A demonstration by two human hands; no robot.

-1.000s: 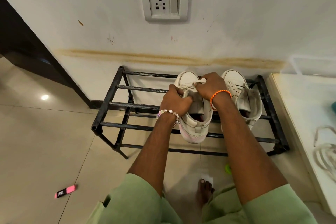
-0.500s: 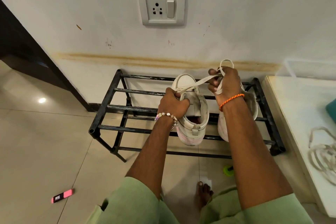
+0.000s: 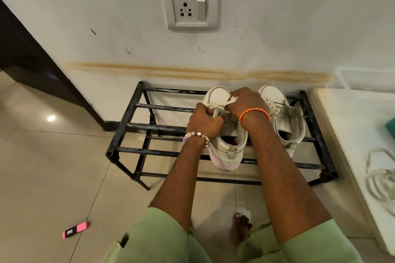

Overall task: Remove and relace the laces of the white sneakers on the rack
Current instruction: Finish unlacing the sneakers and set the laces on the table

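Two white sneakers stand on a black metal rack (image 3: 128,126) against the wall. The left sneaker (image 3: 226,151) is under both my hands, toe toward the wall. My left hand (image 3: 203,121) grips its left side by the eyelets. My right hand (image 3: 245,102) is curled over the front of the tongue and pinches a flat white lace (image 3: 232,100) close to the shoe. The right sneaker (image 3: 282,117) stands beside it with bare eyelets and no lace in view.
A loose white lace (image 3: 380,179) lies coiled on the white surface (image 3: 350,126) to the right of the rack. A pink and black object (image 3: 74,229) lies on the tiled floor at lower left. My bare foot (image 3: 239,228) is below the rack. A wall socket (image 3: 190,6) is above.
My right hand, which had pulled the lace up and to the right away from the shoe, has come back down onto the left sneaker's front. The left hand kept its grip.
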